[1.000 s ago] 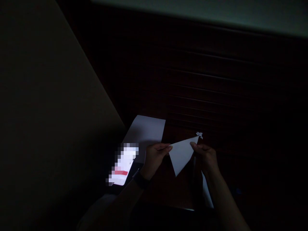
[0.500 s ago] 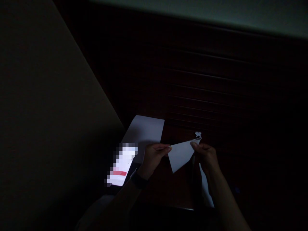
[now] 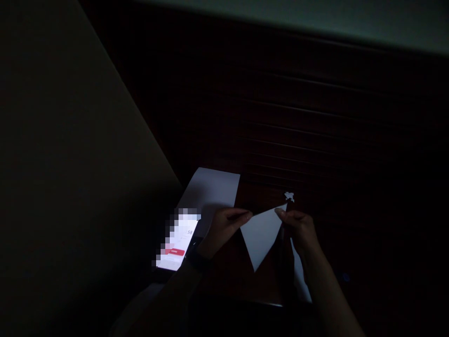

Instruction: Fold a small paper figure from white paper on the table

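Observation:
In a very dark scene I hold a white paper folded into a triangle (image 3: 261, 236) above a dark reddish table (image 3: 259, 281), its point hanging down toward me. My left hand (image 3: 224, 229) pinches the triangle's left corner, fingers closed. My right hand (image 3: 300, 229) pinches the right upper corner, fingers also closed. A dark watch band circles my left wrist. A tiny white paper scrap (image 3: 289, 196) lies just beyond my right fingertips.
A flat white sheet (image 3: 213, 189) lies on the table behind my left hand. A lit phone screen (image 3: 177, 243) with a red bar glows to the left. Another white strip (image 3: 301, 281) shows beneath my right forearm. A dark slatted wall rises behind.
The triangle has swung so its lower point hangs further down and toward me. Both hands have stayed almost in place, still pinching its corners.

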Demonstrator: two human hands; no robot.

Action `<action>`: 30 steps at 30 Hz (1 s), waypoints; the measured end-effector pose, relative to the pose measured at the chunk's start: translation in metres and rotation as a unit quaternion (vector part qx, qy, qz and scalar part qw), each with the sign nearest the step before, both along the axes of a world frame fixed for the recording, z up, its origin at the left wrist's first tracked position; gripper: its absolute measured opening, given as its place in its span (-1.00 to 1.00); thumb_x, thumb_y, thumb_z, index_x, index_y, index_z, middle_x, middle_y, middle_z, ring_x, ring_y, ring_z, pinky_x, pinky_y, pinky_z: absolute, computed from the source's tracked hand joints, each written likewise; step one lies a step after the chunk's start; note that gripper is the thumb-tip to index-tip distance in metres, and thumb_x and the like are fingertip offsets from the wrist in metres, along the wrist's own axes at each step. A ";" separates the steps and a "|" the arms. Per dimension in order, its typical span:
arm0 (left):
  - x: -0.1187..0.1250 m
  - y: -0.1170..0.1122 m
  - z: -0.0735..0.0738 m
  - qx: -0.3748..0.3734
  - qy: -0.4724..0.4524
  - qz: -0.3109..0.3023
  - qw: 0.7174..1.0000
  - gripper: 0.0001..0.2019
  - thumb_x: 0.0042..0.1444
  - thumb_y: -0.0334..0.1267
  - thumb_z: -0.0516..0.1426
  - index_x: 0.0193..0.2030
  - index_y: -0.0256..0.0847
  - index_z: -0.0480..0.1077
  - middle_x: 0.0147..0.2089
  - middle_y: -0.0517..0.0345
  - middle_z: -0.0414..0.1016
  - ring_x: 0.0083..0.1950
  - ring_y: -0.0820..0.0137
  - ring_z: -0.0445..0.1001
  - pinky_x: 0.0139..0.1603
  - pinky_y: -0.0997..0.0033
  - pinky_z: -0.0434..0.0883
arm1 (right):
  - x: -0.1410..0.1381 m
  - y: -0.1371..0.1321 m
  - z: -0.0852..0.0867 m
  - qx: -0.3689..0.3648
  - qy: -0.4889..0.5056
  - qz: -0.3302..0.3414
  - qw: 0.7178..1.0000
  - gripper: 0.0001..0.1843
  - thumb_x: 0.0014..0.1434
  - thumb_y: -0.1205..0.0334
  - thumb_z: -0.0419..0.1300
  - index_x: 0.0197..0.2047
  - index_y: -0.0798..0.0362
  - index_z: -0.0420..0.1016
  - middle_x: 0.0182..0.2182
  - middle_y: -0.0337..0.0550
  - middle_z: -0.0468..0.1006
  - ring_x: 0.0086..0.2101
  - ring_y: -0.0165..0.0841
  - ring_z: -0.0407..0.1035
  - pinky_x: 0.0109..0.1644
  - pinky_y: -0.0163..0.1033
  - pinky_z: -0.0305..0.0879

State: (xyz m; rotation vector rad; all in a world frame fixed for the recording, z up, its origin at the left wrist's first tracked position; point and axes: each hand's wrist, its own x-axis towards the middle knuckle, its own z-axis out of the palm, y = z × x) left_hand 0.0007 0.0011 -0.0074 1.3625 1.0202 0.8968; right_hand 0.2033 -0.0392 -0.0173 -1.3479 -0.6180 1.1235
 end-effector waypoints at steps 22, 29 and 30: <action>0.008 -0.006 -0.015 -0.007 -0.004 -0.124 0.992 -0.79 -0.02 -0.19 0.16 -0.26 -0.20 0.52 -0.28 0.06 0.57 -0.29 0.31 0.51 -0.34 0.43 0.39 | -0.013 -0.003 -0.005 -0.005 -0.089 0.128 0.988 -0.73 -0.19 0.12 0.35 -0.69 0.12 0.45 -0.73 -0.28 0.41 -0.67 -0.49 0.20 -0.56 -0.36 0.09; 0.014 -0.007 -0.022 0.040 -0.023 -0.110 0.993 -0.69 0.03 -0.24 0.13 -0.06 -0.22 0.44 -0.03 0.04 0.47 -0.03 0.24 0.43 0.01 0.28 0.33 | -0.012 -0.001 -0.013 -0.010 -0.066 0.104 0.992 -0.75 -0.19 0.12 0.36 -0.63 0.11 0.46 -0.67 -0.25 0.46 -0.63 -0.44 0.27 -0.53 -0.33 0.15; 0.015 -0.008 -0.022 0.046 -0.019 -0.106 0.993 -0.68 0.05 -0.23 0.12 -0.04 -0.22 0.43 -0.03 0.05 0.46 -0.02 0.24 0.43 0.03 0.28 0.32 | -0.012 -0.001 -0.014 -0.009 -0.062 0.098 0.993 -0.75 -0.18 0.13 0.36 -0.63 0.11 0.46 -0.67 -0.25 0.46 -0.63 -0.43 0.28 -0.52 -0.32 0.15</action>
